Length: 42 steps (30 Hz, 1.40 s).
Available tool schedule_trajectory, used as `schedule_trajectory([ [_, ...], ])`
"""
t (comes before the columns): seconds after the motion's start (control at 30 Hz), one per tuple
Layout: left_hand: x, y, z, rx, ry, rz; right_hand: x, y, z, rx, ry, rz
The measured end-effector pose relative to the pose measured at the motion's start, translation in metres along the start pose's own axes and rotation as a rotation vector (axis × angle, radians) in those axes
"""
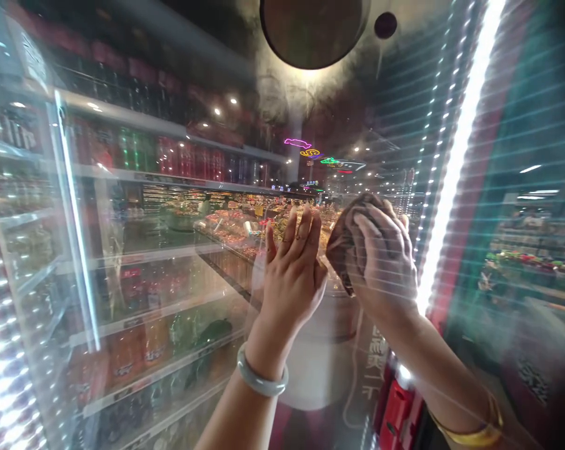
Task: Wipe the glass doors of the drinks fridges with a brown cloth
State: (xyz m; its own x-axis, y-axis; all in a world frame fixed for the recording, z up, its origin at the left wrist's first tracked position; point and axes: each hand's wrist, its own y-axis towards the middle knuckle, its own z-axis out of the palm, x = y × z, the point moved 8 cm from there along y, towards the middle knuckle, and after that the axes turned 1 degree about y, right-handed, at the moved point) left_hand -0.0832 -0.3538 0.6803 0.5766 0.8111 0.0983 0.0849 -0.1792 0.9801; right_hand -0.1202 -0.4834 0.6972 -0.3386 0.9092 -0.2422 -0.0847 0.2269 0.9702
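A large glass pane fills the view, full of reflections. My left hand lies against it near the middle, fingers spread upward and holding nothing, with a pale bangle on the wrist. To its right, my right hand presses a dark brown cloth to the glass, its fingers bent over the cloth. A gold-coloured bracelet circles the right forearm.
A bright light strip runs down the right side, above a red fitting. Shelves with bottles show at the left. A large dark disc is at the top.
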Motion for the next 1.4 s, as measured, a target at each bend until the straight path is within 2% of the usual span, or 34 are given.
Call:
schedule_trajectory([
  [0.07,0.001,0.004,-0.001,-0.001,-0.003,0.017,0.001,-0.007,0.0,-0.027,0.001,0.039],
  [0.13,0.002,0.005,-0.002,0.004,-0.004,0.037,0.012,-0.009,0.007,-0.013,0.047,0.013],
  [0.23,0.009,0.011,-0.008,-0.004,0.011,0.063,0.025,0.01,0.019,0.003,0.109,-0.1],
  [0.3,0.019,0.021,-0.013,-0.007,0.037,0.064,0.017,0.029,0.019,-0.038,0.096,-0.112],
  [0.37,0.029,0.032,-0.016,-0.002,0.066,0.061,0.001,0.04,0.014,-0.104,0.061,-0.057],
  [0.47,0.036,0.044,-0.016,0.011,0.089,0.083,-0.008,0.036,0.011,-0.185,0.032,0.019],
  [0.57,0.039,0.049,-0.015,-0.013,0.08,0.113,0.017,0.039,0.026,-0.135,0.077,-0.067],
  [0.67,0.05,0.055,-0.02,-0.07,0.058,0.092,0.034,0.065,0.039,-0.094,0.099,-0.172],
  [0.77,0.067,0.066,-0.029,-0.075,0.068,0.07,0.021,0.087,0.039,-0.124,0.068,-0.118],
  [0.87,0.081,0.074,-0.036,-0.041,0.075,0.084,0.013,0.082,0.035,-0.176,0.041,-0.034],
  [0.97,0.088,0.077,-0.037,-0.03,0.058,0.113,0.038,0.077,0.045,-0.128,0.072,-0.11],
  [1.07,0.095,0.078,-0.042,-0.058,0.008,0.099,0.061,0.095,0.058,-0.032,0.085,-0.202],
  [1.17,0.102,0.081,-0.048,-0.061,-0.065,0.113,0.054,0.12,0.058,-0.017,0.018,-0.131],
  [1.27,0.108,0.084,-0.051,-0.053,-0.148,0.137,0.046,0.12,0.052,-0.047,-0.067,-0.021],
  [1.33,0.112,0.086,-0.053,-0.062,-0.212,0.13,0.055,0.114,0.056,-0.035,-0.108,-0.024],
  [1.4,0.116,0.087,-0.056,-0.079,-0.275,0.101,0.071,0.114,0.065,0.011,-0.14,-0.087],
])
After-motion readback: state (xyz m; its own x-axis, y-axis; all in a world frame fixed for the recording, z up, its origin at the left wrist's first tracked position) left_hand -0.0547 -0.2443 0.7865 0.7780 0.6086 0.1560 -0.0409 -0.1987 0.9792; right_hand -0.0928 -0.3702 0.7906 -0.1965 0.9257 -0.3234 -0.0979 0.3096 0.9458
